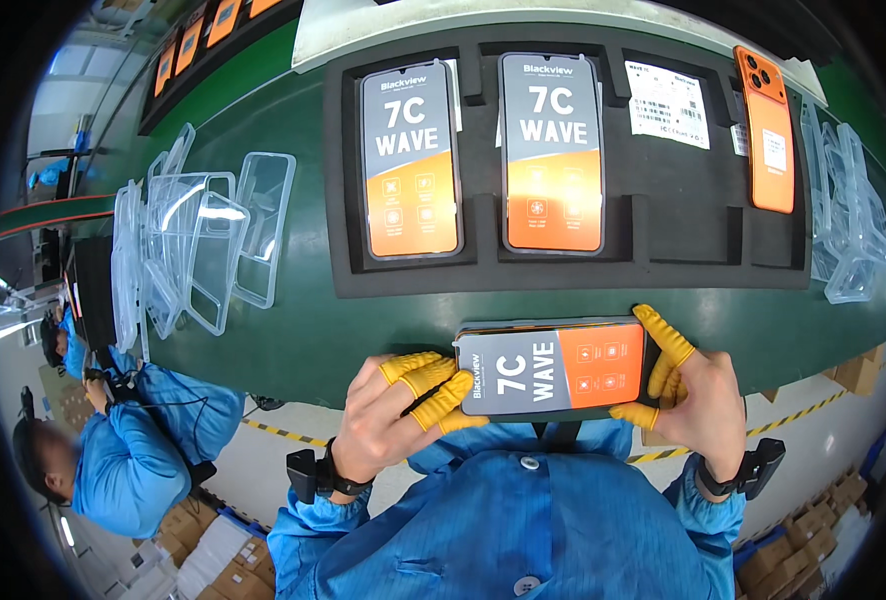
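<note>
A smartphone (555, 369) with a grey and orange printed front film is held sideways between my hands at the near edge of the table. My left hand (388, 405), with yellow finger cots, presses its fingers against the phone's left end. At the other end, my right hand (701, 398), also in yellow cots, has its thumb at the near corner and its fingers at the far corner. Beyond them lies a black foam tray (553, 277). Two similar phones (412, 160) (551, 150) lie face up in its left and middle slots.
An orange phone (766, 130) rests back up at the tray's right side, near a white label sheet (668, 105). Clear phone cases are piled left (218, 240) and right (853, 215) on the green table (308, 340). A co-worker in blue (148, 440) sits at left.
</note>
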### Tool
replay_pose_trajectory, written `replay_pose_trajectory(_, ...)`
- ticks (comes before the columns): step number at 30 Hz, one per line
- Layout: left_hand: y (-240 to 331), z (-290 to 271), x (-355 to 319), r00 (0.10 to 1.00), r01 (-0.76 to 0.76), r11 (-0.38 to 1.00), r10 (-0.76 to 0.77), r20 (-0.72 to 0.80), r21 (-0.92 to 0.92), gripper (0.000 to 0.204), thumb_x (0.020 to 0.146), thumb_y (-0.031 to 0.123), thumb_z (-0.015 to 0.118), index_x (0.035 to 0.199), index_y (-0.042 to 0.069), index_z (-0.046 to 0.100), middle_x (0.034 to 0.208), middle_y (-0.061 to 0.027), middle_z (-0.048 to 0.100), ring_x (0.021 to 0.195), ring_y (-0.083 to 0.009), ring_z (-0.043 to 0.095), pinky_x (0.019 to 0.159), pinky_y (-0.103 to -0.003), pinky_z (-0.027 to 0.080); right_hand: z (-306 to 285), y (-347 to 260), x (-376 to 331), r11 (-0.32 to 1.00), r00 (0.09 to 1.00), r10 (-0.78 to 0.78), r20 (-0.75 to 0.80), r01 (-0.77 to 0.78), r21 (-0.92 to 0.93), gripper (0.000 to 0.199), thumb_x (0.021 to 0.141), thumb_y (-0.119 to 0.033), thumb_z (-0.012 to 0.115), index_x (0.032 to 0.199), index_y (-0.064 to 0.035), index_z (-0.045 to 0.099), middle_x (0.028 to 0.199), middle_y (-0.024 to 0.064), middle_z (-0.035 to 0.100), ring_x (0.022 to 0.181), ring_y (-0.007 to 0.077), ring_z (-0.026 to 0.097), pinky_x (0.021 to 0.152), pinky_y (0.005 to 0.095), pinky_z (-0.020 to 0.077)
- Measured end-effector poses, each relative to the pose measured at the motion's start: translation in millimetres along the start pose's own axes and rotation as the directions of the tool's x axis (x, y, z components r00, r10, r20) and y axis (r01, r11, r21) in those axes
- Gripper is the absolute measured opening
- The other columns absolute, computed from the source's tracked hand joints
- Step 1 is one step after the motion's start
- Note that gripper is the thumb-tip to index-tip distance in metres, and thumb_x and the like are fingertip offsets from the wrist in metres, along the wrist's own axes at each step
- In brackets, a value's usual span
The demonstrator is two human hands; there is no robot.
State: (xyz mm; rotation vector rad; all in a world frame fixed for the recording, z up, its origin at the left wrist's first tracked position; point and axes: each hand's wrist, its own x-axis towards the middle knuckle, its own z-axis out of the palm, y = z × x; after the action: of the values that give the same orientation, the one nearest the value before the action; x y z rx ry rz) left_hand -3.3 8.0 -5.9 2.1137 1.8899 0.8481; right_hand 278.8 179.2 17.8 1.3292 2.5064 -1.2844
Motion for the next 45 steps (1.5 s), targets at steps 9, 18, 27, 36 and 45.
replay_pose_trajectory(9,6,-9,14,0.927,0.375,0.913,-0.367,0.077,-0.164,0.075,0.053,0.037,0.092,0.117,0.006,0.072,0.115,-0.0136,0.066,0.106,-0.0338,0.061,0.09,-0.042,0.047,9,0,-3,0.996,0.996,-0.009,-0.085,0.016,0.084,0.087,0.055,-0.014,0.094,0.136,-0.0049,0.062,0.067,0.0074,0.056,0.052,0.0165,0.052,0.052,0.0297,0.0458)
replay_pose_trajectory(18,13,11,17,0.912,0.394,0.887,-0.409,-0.016,-0.24,0.031,0.089,0.012,0.071,0.118,0.002,0.068,0.116,-0.0137,0.065,0.101,-0.0294,0.056,0.09,-0.037,0.043,29,8,-16,0.971,0.94,-0.116,-0.321,0.176,0.163,0.087,0.055,-0.009,0.093,0.135,-0.0056,0.062,0.086,0.0071,0.056,0.06,0.0126,0.049,0.055,0.0265,0.0445)
replay_pose_trajectory(27,24,5,32,0.95,0.288,0.952,-0.272,0.152,-0.101,0.085,0.068,0.032,0.091,0.138,0.002,0.052,0.133,-0.015,0.055,0.117,-0.0372,0.052,0.101,-0.044,0.042,25,-1,-10,0.991,0.945,-0.124,-0.302,0.132,0.006,0.083,0.058,-0.006,0.089,0.136,-0.0032,0.06,0.091,0.0098,0.057,0.061,0.021,0.051,0.056,0.0307,0.0468)
replay_pose_trajectory(36,14,-10,50,0.974,0.14,0.989,-0.147,0.174,0.051,0.073,0.055,0.029,0.094,0.117,0.002,0.066,0.11,-0.0122,0.06,0.098,-0.0327,0.057,0.088,-0.042,0.045,22,9,-9,0.989,0.961,-0.143,-0.235,0.128,-0.078,0.063,0.059,-0.009,0.092,0.113,0.0119,0.067,0.087,0.022,0.06,0.054,0.0307,0.056,0.056,0.0385,0.0505)
replay_pose_trajectory(45,11,-14,53,0.959,0.246,0.955,-0.215,0.186,-0.164,0.071,0.05,0.027,0.095,0.111,0.003,0.069,0.107,-0.0121,0.06,0.101,-0.0322,0.059,0.092,-0.04,0.045,10,-4,-4,0.997,0.981,-0.082,-0.177,0.081,-0.015,0.078,0.062,0.001,0.085,0.136,-0.0041,0.059,0.088,0.0122,0.054,0.069,0.029,0.056,0.064,0.0346,0.0514)
